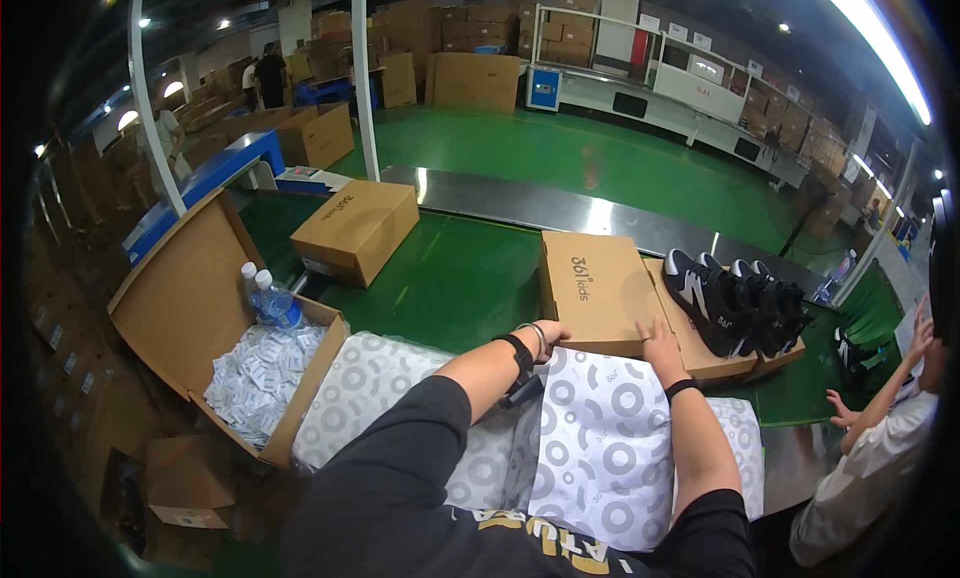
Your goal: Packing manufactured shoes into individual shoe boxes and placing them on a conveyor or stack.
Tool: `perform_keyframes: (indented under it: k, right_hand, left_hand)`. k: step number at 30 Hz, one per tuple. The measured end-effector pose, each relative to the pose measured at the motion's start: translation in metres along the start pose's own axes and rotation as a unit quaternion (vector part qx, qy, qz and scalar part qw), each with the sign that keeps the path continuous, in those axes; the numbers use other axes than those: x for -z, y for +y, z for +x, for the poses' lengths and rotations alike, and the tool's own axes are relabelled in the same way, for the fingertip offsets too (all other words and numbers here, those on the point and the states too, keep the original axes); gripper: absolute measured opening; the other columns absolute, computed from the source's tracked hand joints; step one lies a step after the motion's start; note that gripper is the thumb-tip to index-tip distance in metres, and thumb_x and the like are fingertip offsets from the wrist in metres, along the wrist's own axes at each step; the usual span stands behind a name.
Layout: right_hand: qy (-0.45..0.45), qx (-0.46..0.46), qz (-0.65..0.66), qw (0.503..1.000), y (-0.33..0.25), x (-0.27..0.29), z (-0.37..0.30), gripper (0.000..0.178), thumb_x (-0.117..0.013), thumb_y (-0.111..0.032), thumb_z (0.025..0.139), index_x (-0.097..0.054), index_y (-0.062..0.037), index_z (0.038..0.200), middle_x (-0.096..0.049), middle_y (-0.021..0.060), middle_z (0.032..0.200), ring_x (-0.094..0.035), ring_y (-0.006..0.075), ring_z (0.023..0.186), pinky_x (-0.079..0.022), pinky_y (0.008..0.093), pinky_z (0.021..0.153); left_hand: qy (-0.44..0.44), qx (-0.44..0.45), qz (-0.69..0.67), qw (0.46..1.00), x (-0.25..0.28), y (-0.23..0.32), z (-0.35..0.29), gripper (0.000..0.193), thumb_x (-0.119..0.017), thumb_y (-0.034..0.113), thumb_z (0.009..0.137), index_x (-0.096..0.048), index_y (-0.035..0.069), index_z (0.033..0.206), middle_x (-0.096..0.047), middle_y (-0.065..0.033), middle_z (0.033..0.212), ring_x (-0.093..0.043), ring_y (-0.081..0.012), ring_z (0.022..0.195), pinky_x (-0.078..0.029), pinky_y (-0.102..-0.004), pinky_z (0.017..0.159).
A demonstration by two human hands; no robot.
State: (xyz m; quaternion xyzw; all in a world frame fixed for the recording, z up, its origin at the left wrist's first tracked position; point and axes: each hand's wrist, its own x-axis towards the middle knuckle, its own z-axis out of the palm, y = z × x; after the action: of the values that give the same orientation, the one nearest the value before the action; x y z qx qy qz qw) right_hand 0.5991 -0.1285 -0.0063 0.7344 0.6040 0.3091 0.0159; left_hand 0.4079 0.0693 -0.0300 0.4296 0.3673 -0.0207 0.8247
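A brown cardboard shoebox (592, 293) lies closed in front of me on the green belt. My left hand (546, 340) is at its near left corner, fingers curled against the edge and partly hidden. On the near right edge, my right hand (658, 352) rests with its fingers stretched and apart. White wrapping paper with grey rings (604, 448) hangs from the box's near side toward my body, between my forearms. Just right of the box, several black and white sneakers (715, 303) stand on further cardboard boxes (675, 323).
At left, an open carton (300, 403) holds many small white packets (262, 383) and two bottles (275, 303). Another shoebox (357, 233) sits farther back on the belt (460, 268). More patterned paper (375, 388) lies nearby. A co-worker's hands (845, 410) show at right.
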Motion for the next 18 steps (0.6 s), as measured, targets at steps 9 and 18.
perform_keyframes:
  k: [9, 18]
  right_hand:
    - [0.121, -0.289, 0.363, 0.877, -0.016, 0.071, 0.023, 0.085, -0.058, -0.013, 0.07, -0.004, -0.0007, 0.134, -0.054, 0.0244, 0.094, -0.056, 0.0363, 0.074, -0.046, 0.0381, 0.065]
    - [0.103, -0.564, 0.721, 0.39, 0.027, 0.077, -0.04, 0.067, -0.052, -0.017, 0.076, -0.013, 0.0013, 0.127, -0.056, 0.0118, 0.076, -0.056, 0.0183, 0.052, -0.046, 0.027, 0.046]
  left_hand:
    - [-0.013, -0.105, 0.325, 0.94, -0.017, 0.045, -0.133, 0.062, -0.043, 0.053, 0.081, -0.03, 0.017, 0.13, -0.023, -0.0152, 0.136, -0.033, -0.0372, 0.118, -0.033, -0.0522, 0.089]
    - [0.281, -0.376, 0.546, 0.694, -0.057, 0.029, -0.166, 0.046, -0.052, 0.031, 0.079, -0.043, 0.005, 0.116, -0.053, -0.0199, 0.106, -0.052, -0.034, 0.096, -0.042, -0.0398, 0.081]
